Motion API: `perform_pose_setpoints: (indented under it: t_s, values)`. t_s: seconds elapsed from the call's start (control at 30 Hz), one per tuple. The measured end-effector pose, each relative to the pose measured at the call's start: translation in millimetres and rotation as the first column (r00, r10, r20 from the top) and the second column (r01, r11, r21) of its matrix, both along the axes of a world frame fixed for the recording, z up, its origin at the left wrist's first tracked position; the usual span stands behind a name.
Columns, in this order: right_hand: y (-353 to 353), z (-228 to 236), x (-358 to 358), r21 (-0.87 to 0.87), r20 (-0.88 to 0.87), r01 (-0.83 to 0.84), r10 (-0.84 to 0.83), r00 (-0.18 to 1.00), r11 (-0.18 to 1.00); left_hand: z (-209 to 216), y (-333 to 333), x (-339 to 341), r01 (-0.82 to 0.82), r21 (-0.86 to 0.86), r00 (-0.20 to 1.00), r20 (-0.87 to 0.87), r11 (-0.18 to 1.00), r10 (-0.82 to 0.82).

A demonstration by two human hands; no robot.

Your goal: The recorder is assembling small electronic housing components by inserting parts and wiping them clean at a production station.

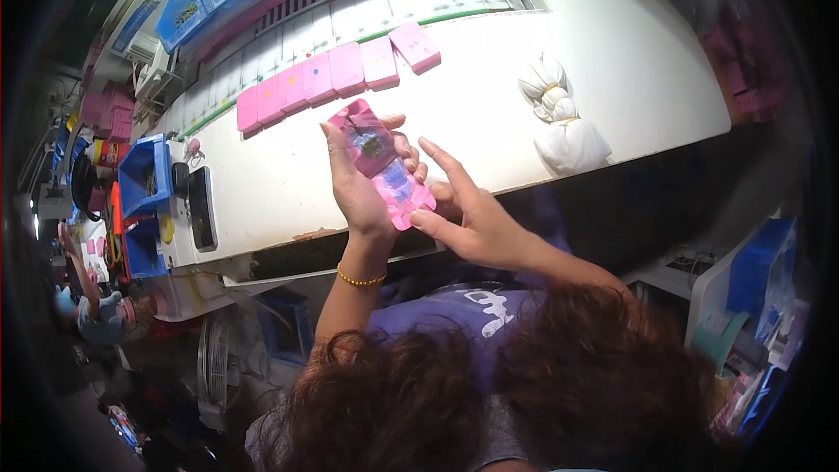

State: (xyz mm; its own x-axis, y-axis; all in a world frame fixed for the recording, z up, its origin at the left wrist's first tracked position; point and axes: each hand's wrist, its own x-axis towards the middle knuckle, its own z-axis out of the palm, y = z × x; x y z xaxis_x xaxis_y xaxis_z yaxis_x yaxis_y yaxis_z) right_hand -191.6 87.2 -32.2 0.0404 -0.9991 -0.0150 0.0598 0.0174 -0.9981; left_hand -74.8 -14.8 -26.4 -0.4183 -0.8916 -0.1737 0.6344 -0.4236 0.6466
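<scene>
At a white, smooth-topped workbench (629, 70), the left hand (358, 192) clasps a glossy pink, oblong packet (380, 165); the right hand (479, 225) meets its near end, whether pinching I cannot tell; if that clasp slackens, packet and small dark-green piece (370, 145) could slip

In the left hand (354, 192), a glossy, creased pink packet (393, 173), probably plastic. Beyond it, smooth, matt pink blocks (316, 79) on a smooth white tabletop (489, 96). Right of the right hand (472, 220), a wrinkled, matt white bundle (570, 142). Left of the left hand, a glossy dark phone (203, 210) and smooth blue plastic bins (144, 177).
</scene>
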Motion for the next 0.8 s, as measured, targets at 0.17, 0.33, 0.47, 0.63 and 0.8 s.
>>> perform_pose_setpoints:
  t_s: [0.17,0.33,0.47,0.63,0.8]
  values:
    - [-28.8,15.6,-36.1,-0.55,-0.479,0.138,-0.447,0.756,0.823,9.1,7.2,-3.0,0.039,-0.048,0.975,0.223,0.998,-0.028]
    - [-57.8,46.0,-42.2,-0.688,-0.612,-0.115,-0.488,0.622,0.716,11.3,15.7,-4.8,0.062,-0.135,0.952,0.306,0.989,-0.018]
    - [-64.9,42.8,-41.3,-0.743,-0.591,-0.142,-0.542,0.598,0.654,10.1,17.8,-4.5,0.087,-0.285,0.903,0.428,0.955,0.045]
    - [-60.6,41.6,-39.0,-0.729,-0.562,-0.085,-0.523,0.64,0.679,7.1,17.9,-4.9,0.08,-0.361,0.869,0.482,0.929,0.112]
    - [-57.7,44.5,-40.3,-0.702,-0.565,-0.077,-0.488,0.665,0.708,5.7,18.0,-6.5,0.089,-0.442,0.837,0.519,0.892,0.173]
